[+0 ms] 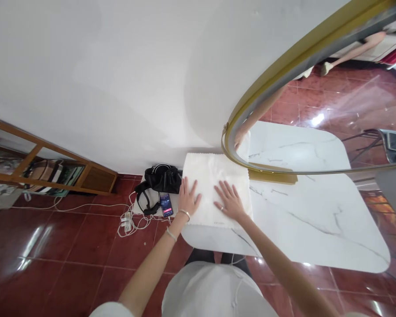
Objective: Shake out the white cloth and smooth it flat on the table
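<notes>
A white cloth [214, 169] lies flat over the left end of a white marble-patterned table [317, 220], against the wall. My left hand [188, 198] rests on the cloth's left side with its fingers spread. On the right half of the same cloth, my right hand [230, 200] lies flat, fingers apart, a ring on one finger. Neither hand grips anything. Bracelets circle my left wrist.
A large gold-framed mirror [264, 92] stands over the table's back. Left of the table sit a black bag [163, 177] and a lit phone [166, 204], with white cables [127, 222] on the red tiles. A wooden cabinet [97, 179] lines the wall.
</notes>
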A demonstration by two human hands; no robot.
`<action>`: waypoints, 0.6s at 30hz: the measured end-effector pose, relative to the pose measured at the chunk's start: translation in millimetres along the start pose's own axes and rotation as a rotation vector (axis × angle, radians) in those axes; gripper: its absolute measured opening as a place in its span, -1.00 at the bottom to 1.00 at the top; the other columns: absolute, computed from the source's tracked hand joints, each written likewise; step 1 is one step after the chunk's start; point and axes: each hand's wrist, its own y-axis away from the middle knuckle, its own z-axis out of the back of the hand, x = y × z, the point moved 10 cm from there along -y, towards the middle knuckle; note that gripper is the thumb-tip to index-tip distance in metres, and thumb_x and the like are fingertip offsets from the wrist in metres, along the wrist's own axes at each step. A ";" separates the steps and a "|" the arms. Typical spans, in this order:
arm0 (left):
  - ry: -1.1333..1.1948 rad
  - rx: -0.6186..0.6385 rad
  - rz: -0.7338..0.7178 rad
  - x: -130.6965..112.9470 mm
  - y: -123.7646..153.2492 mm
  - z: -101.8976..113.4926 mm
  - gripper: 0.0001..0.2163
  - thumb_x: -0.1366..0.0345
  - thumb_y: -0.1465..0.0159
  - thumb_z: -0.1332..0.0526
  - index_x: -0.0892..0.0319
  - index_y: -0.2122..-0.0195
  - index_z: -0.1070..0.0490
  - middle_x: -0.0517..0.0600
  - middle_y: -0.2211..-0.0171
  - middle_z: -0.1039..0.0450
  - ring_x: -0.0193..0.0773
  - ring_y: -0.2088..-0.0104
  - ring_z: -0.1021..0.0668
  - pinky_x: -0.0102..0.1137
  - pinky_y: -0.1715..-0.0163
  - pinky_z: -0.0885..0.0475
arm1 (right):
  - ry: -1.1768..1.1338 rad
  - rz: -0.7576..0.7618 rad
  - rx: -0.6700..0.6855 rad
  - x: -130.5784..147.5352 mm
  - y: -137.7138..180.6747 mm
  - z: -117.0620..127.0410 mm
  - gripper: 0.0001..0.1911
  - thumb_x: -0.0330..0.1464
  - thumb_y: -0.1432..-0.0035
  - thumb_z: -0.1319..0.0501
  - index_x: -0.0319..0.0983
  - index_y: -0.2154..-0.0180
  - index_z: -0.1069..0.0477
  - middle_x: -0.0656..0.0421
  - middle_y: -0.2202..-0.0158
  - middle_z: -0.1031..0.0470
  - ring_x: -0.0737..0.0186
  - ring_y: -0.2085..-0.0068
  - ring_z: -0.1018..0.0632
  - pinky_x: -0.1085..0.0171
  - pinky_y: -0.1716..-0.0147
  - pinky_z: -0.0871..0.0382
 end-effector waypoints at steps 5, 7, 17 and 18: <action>-0.007 0.013 0.047 2.4 -46.8 -9.7 -0.47 0.16 -0.33 -0.04 0.14 -0.31 -0.05 0.07 -0.40 0.37 0.09 -0.36 0.21 0.04 -0.28 -0.01 | -0.013 -0.033 -0.037 -28.2 -41.9 4.4 -0.45 -0.18 -0.33 0.03 -0.20 -0.29 -0.08 0.07 -0.36 0.02 0.06 -0.37 0.07 -0.08 -0.29 0.12; -0.018 0.016 0.035 0.4 -42.9 -9.4 -0.47 0.16 -0.34 -0.03 0.15 -0.32 -0.03 0.10 -0.40 0.35 0.06 -0.37 0.19 0.03 -0.29 0.01 | -0.048 -0.066 -0.078 -23.1 -40.7 5.1 -0.50 -0.30 -0.32 0.02 -0.21 -0.25 -0.16 0.05 -0.34 -0.04 0.04 -0.36 0.03 -0.10 -0.27 0.07; -0.076 0.009 -0.064 -17.6 100.4 14.1 -0.43 0.24 -0.35 -0.03 0.14 -0.36 0.12 0.15 -0.39 0.47 0.07 -0.36 0.13 -0.03 -0.27 -0.09 | -0.100 0.087 0.051 89.3 51.9 -2.3 -0.38 -0.16 -0.30 -0.03 -0.05 -0.33 0.07 0.07 -0.39 0.22 -0.07 -0.37 0.11 -0.15 -0.26 0.08; -0.083 0.005 -0.055 -21.2 114.5 15.2 -0.42 0.25 -0.35 -0.03 0.13 -0.36 0.14 0.15 -0.39 0.46 0.08 -0.36 0.11 -0.02 -0.26 -0.09 | -0.097 0.104 0.068 95.0 62.4 -0.9 -0.36 -0.15 -0.30 -0.04 -0.05 -0.34 0.09 0.07 -0.39 0.24 -0.07 -0.37 0.11 -0.14 -0.26 0.08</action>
